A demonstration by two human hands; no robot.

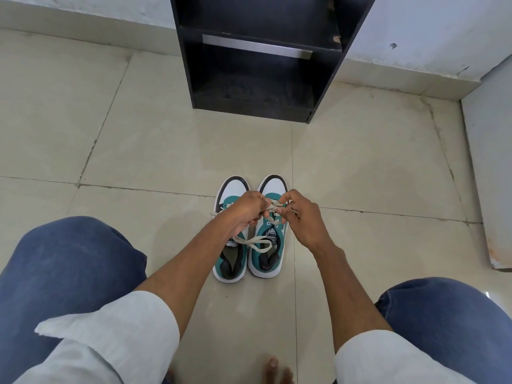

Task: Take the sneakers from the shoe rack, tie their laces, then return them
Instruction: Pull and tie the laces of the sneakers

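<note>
Two teal, white and black sneakers stand side by side on the floor tiles, toes pointing away from me: the left sneaker (231,261) and the right sneaker (267,256). Both my hands hover over the right sneaker's lacing. My left hand (246,210) pinches one strand of the cream laces (259,242), and my right hand (300,217) pinches the other strand; the strands cross between my fingertips. A loose loop of lace lies across both tongues. The black shoe rack (255,79) stands against the wall beyond the sneakers, its shelves bare.
Beige floor tiles (166,151) spread all around. My knees in blue jeans sit at lower left (69,273) and lower right (448,314). A bare toe (274,368) shows at the bottom edge. A white panel (490,167) leans at the right.
</note>
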